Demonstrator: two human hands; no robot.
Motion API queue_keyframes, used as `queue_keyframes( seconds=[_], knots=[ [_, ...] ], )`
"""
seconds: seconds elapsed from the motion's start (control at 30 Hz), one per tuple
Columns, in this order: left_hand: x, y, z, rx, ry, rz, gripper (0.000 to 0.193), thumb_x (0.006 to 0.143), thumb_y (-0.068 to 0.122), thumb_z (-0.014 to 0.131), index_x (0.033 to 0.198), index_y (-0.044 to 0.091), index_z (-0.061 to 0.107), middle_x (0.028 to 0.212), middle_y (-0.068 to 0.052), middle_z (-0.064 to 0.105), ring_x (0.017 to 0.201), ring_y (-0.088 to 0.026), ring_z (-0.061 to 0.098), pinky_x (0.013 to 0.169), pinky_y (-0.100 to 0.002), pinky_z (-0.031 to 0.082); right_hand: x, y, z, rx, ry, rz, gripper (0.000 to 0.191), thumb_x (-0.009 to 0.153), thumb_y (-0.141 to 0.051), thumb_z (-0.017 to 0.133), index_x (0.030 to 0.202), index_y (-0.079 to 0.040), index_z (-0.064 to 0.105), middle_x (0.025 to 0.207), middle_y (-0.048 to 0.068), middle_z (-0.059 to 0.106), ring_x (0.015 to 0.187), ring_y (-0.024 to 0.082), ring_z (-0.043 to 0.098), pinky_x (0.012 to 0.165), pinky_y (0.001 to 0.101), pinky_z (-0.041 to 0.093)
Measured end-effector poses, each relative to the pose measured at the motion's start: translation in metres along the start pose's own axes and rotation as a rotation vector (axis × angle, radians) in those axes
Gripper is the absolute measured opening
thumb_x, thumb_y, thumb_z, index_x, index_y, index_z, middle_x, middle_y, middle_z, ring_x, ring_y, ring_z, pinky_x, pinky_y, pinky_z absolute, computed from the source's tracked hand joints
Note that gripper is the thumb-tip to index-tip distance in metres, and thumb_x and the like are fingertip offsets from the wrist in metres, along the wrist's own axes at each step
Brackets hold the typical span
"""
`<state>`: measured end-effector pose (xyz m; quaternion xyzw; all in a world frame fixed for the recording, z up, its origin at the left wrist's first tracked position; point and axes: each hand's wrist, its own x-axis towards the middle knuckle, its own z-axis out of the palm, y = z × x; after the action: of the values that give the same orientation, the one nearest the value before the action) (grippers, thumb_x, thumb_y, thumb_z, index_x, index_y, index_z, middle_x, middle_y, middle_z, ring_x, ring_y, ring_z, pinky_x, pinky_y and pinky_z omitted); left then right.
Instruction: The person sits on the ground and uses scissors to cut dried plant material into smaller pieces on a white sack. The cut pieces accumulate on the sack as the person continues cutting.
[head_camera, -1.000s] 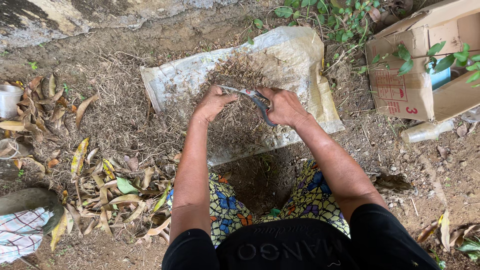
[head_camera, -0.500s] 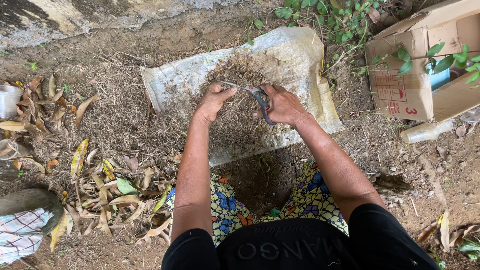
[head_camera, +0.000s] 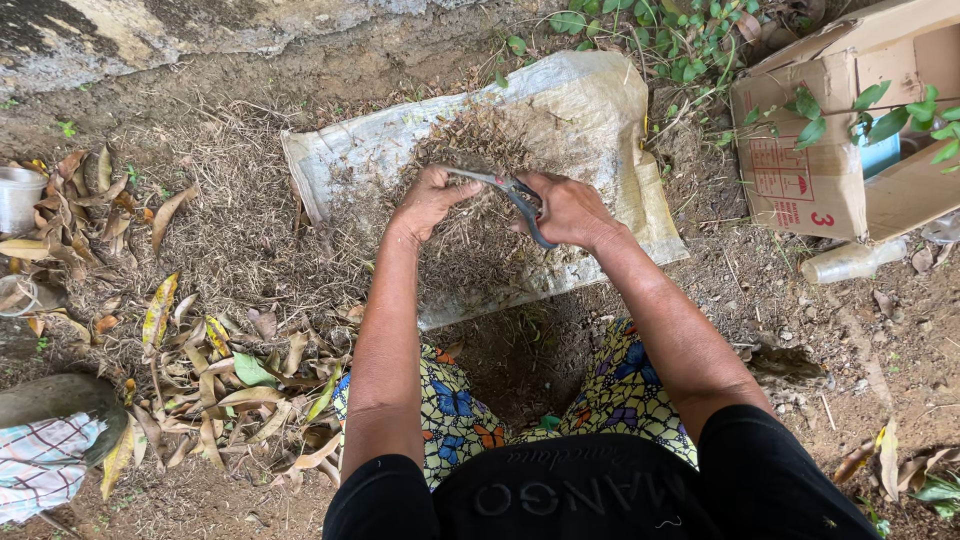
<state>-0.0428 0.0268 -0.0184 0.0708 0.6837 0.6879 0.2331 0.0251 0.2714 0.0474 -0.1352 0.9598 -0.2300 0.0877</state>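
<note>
The right hand (head_camera: 570, 210) grips a pair of grey metal scissors with dark handles (head_camera: 505, 195); its fingers are curled closed around the handles. The scissors lie nearly level, their long axis running from the right hand toward the left hand (head_camera: 430, 200), blades pointing at the left fingers. These fingers are pressed together, pinching a small bunch of thin dry brown stems (head_camera: 462, 172) at the blade tips. Directly below both hands lies a pile of dry chopped grass (head_camera: 470, 260) on a white woven plastic sack (head_camera: 600, 110) spread on the ground.
</note>
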Motion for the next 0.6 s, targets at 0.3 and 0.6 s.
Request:
queue_keyframes(
  seconds=[0.3, 0.6],
  knots=[
    [0.003, 0.000, 0.006, 0.095, -0.035, -0.064, 0.032, 0.085, 0.020, 0.085, 0.110, 0.007, 0.070, 0.113, -0.008, 0.074, 0.108, -0.019, 0.064, 0.103, -0.039, 0.048, 0.000, 0.001, 0.005, 0.133, 0.021, 0.067, 0.059, 0.082, -0.026, 0.079, 0.137, -0.015, 0.063, 0.104, 0.013, 0.077, 0.086, 0.026, 0.077, 0.091, 0.0408, 0.061],
    [0.004, 0.002, 0.000, 0.093, 0.002, 0.015, 0.027, 0.087, 0.015, 0.082, 0.108, 0.003, 0.070, 0.105, -0.008, 0.075, 0.101, -0.018, 0.066, 0.095, -0.036, 0.052, -0.005, 0.005, -0.008, 0.041, -0.209, 0.124, 0.100, 0.073, -0.064, 0.081, 0.155, -0.028, 0.036, 0.118, 0.015, 0.068, 0.117, 0.033, 0.062, 0.099, 0.0515, 0.051]
  ],
)
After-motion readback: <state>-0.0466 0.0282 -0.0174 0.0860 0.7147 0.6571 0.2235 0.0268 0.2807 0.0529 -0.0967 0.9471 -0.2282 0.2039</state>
